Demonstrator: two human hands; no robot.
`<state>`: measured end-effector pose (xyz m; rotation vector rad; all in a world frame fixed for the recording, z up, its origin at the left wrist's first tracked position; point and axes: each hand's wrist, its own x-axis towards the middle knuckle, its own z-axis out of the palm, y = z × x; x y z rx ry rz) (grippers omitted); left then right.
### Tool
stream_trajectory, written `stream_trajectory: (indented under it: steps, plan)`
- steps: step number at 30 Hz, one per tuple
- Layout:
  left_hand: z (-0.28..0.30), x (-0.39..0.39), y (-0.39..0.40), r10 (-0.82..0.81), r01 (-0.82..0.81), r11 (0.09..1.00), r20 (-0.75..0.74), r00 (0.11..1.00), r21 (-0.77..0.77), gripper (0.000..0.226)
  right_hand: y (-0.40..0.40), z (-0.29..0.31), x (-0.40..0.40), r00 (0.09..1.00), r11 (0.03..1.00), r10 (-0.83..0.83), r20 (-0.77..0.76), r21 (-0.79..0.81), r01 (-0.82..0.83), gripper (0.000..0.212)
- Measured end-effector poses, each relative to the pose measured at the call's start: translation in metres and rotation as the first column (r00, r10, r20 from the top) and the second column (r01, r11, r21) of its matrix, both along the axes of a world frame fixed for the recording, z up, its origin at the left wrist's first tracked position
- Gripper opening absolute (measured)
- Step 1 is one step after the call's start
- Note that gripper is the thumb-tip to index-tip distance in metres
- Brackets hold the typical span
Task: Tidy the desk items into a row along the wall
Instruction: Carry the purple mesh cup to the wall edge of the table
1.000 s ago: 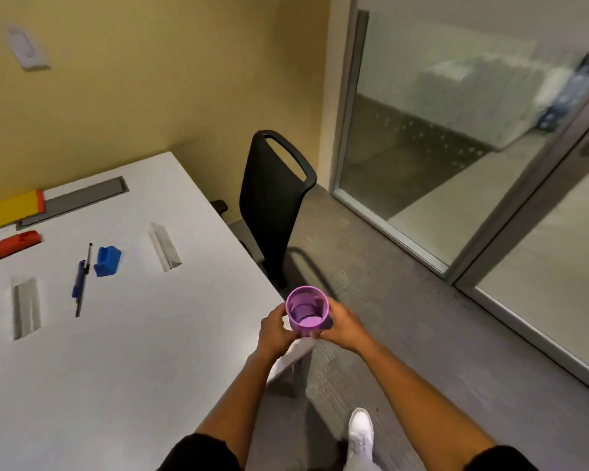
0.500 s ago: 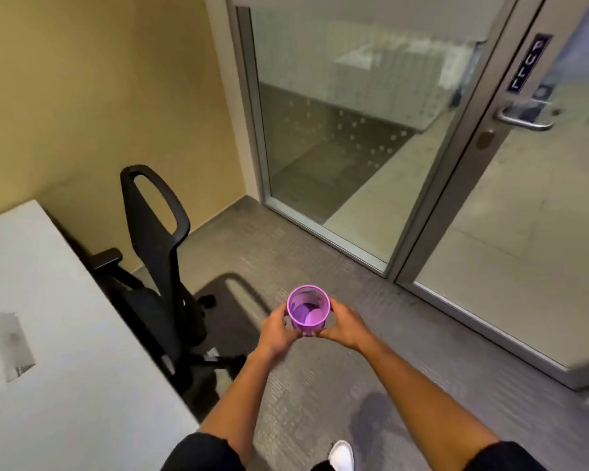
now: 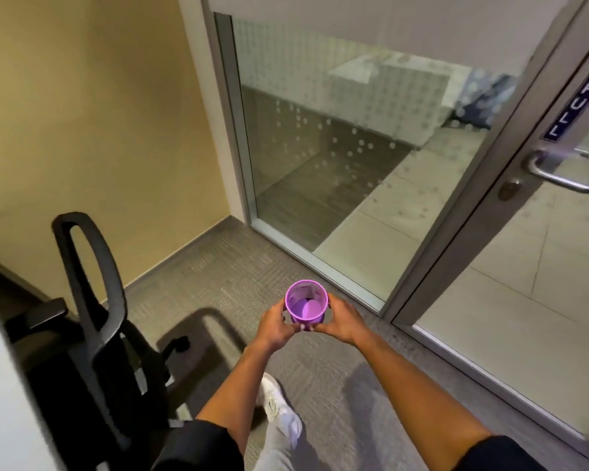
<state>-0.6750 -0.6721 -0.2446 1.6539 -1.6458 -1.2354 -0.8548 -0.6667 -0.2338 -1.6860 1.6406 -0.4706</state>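
A purple mesh pen cup [image 3: 306, 302] is held upright in front of me, above the grey carpet, with nothing visible inside it. My left hand [image 3: 275, 325] grips its left side and my right hand [image 3: 341, 322] grips its right side. Only a thin strip of the white desk [image 3: 0, 385] shows at the left edge. The other desk items are out of view.
A black office chair [image 3: 92, 328] stands at the left between me and the yellow wall [image 3: 82, 130]. A glass panel [image 3: 337, 141] and a glass door with a lever handle [image 3: 558, 171] and a PULL sign fill the right. My white shoe [image 3: 279, 406] is on the carpet.
The view has swung right, away from the desk: the desk items have left the frame and the glass door has come in. Both hands still hold the cup the same way.
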Motion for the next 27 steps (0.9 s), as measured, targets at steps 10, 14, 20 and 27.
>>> stream_trajectory:
  steps: [10,14,20,27]
  plan:
    - [0.009,0.06,-0.232,0.048,-0.049,0.999,-0.08,0.996,-0.015,0.071,-0.239,0.016,0.06,0.998,0.998,0.056,-0.008,-0.013,-0.057,0.09]
    - [0.02,0.106,-0.298,0.127,-0.13,0.991,-0.071,0.989,-0.032,0.07,-0.322,0.027,0.108,0.99,0.99,0.14,-0.001,-0.007,-0.14,0.093]
    - [0.018,0.188,-0.385,0.306,-0.306,0.95,-0.019,0.952,-0.06,0.071,-0.437,0.029,0.193,0.947,0.948,0.318,0.045,0.001,-0.318,0.093]
    - [0.007,0.279,-0.484,0.51,-0.511,0.859,-0.019,0.86,-0.042,0.074,-0.574,0.017,0.299,0.834,0.835,0.55,0.047,-0.018,-0.55,0.088]
